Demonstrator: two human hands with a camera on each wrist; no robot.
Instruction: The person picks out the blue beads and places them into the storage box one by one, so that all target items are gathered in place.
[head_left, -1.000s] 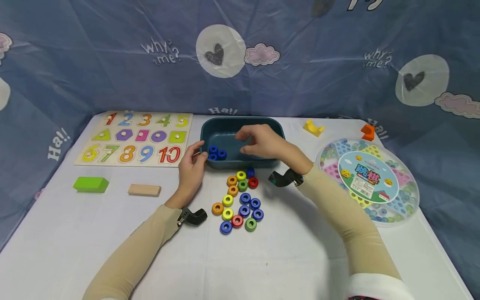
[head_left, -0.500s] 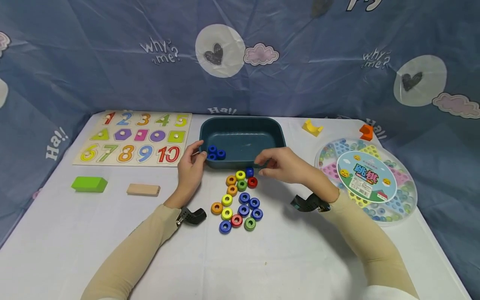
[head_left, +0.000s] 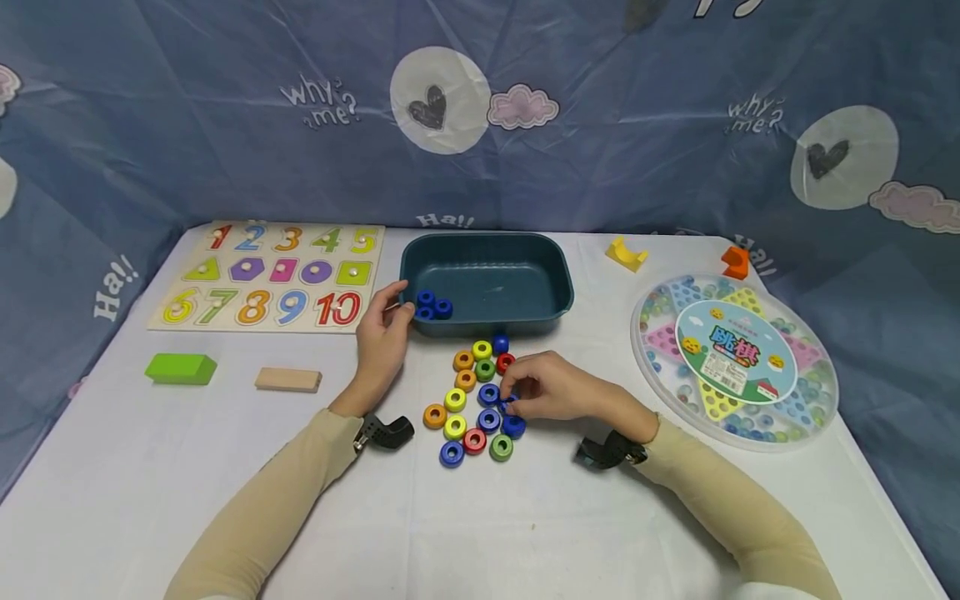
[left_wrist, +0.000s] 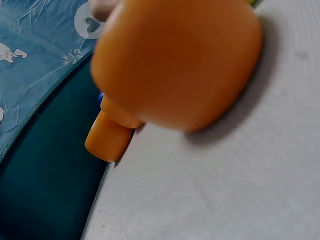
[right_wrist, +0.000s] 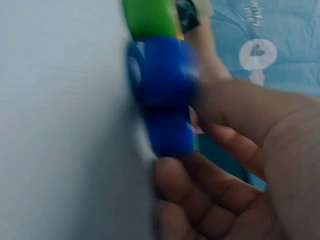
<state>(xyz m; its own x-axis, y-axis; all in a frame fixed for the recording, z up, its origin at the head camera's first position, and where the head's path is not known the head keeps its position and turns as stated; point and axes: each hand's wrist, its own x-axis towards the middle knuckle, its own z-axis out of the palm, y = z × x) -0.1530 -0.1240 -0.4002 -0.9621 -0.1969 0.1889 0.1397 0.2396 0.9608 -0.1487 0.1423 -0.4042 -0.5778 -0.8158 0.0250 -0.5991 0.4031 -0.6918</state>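
Note:
My left hand [head_left: 382,342] holds the left end of a dark teal tub [head_left: 487,327], fingertips and thumb at its rim. Several blue rings [head_left: 443,308] lie in the tub's front left corner. In front of it, my right hand [head_left: 558,385] pinches a blue ring [head_left: 506,407] at the right side of a loose group of rings, its fingers partly hiding that ring. The group has orange [head_left: 435,417], yellow [head_left: 455,400], red [head_left: 474,442], green [head_left: 502,448] and blue rings. The right wrist view shows blue rings [right_wrist: 162,72] between thumb and fingers; orange rings [left_wrist: 175,65] fill the left wrist view.
A number puzzle board [head_left: 270,275] lies at the back left, with a green block [head_left: 181,369] and a wooden block [head_left: 288,380] before it. To the right are a round marble game box [head_left: 735,358], a yellow arch piece [head_left: 626,255] and an orange piece [head_left: 736,262].
My right hand has come out of the tub, over its front right rim, and down to the blue rings on the table, where it pinches one. My left hand stays at the tub.

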